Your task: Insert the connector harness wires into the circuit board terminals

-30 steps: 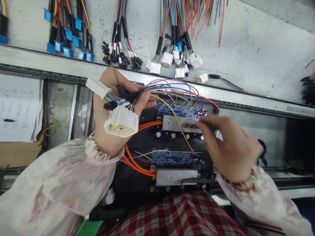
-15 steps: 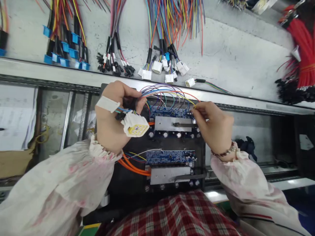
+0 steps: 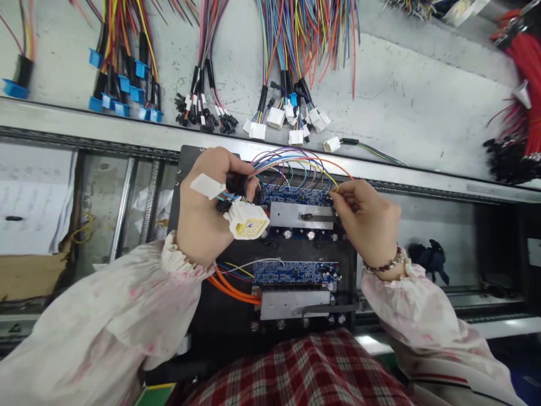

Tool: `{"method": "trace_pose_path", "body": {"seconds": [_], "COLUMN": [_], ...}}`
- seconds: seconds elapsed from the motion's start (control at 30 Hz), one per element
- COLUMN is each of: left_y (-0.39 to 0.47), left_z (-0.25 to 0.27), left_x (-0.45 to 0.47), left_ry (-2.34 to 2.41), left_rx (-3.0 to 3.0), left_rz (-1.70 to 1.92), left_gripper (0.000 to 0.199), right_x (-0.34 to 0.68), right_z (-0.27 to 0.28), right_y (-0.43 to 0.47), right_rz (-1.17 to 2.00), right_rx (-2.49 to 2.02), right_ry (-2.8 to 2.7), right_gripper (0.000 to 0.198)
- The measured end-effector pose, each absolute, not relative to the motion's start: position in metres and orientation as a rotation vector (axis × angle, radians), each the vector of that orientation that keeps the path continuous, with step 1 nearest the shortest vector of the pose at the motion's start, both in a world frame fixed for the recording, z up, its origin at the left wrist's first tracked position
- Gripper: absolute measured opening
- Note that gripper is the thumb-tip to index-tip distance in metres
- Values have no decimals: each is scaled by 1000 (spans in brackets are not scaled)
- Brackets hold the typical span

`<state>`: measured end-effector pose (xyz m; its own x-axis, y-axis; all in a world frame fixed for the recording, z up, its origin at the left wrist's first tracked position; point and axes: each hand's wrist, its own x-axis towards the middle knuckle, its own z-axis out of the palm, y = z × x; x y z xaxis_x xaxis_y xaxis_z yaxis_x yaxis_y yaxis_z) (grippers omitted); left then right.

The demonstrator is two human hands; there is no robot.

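My left hand (image 3: 211, 197) is closed around a wire harness, its thumb and forefinger pinching the bundle of coloured wires (image 3: 291, 155). A white connector (image 3: 249, 219) with a yellow face hangs from the harness below the fingers, and a white tag (image 3: 207, 186) lies over the hand. The wires arch across to the far edge of the upper blue circuit board (image 3: 296, 194). At that board's right end my right hand (image 3: 366, 211) pinches the end of a yellow wire. Below lies a second blue circuit board (image 3: 296, 272) with orange cables (image 3: 234, 290) at its left.
Several harnesses with blue connectors (image 3: 122, 107), black plugs (image 3: 203, 113) and white connectors (image 3: 276, 118) lie on the metal shelf (image 3: 401, 96) at the back. A bundle of red wires (image 3: 528, 96) is far right. Papers (image 3: 34, 197) lie at left; both boards rest on a black plate (image 3: 236, 327).
The whole view has shifted slightly, with the scene now further right. My right hand has drawn the yellow wire a little lower, close to the board's right end. My left hand keeps its grip.
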<state>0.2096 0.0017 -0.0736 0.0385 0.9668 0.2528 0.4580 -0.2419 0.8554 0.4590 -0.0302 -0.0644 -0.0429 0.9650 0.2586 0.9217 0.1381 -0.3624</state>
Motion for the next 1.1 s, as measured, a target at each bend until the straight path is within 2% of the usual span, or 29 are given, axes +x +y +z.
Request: {"method": "trace_pose_path", "body": {"seconds": [0.17,0.23,0.4,0.53,0.6,0.7,0.77,0.97,1.1], "left_y": [2,3,2,-3,-10,-25,-33,-35,-35], "left_z": [-71,-71,-71,-60,-51,-41,-41,-50,-55], "left_x": [210,210,211,201,189,168,159,166,176], "left_ry": [1459,1467,1490,1439,1432,1428,1349,1228,1294], "left_rx": [1727,1735,1814,1960,2102,2214,2258,2441,2483], "left_rz": [1114,1085,1054,965,848,691,606,491,452], "left_gripper": [13,13,13,12,19,48,58,40,36], "right_x": [462,460,426,379,364,357,359,359,360], "right_z": [-63,-52,-19,-33,-46,-60,-62,-61,-58], "right_y": [-32,-35,-25,10,25,34,34,32,29], "right_rz": [165,155,-121,-108,-14,45,21,6,20], "right_rx": [-1839,-1860,-1730,-1521,-1492,-1532,-1558,-1586,-1616], "right_ry": [-2035,-2068,-2147,-2525,-2650,-2689,-2682,-2677,-2707], "right_gripper": [6,11,21,38,35,32,31,35,37]}}
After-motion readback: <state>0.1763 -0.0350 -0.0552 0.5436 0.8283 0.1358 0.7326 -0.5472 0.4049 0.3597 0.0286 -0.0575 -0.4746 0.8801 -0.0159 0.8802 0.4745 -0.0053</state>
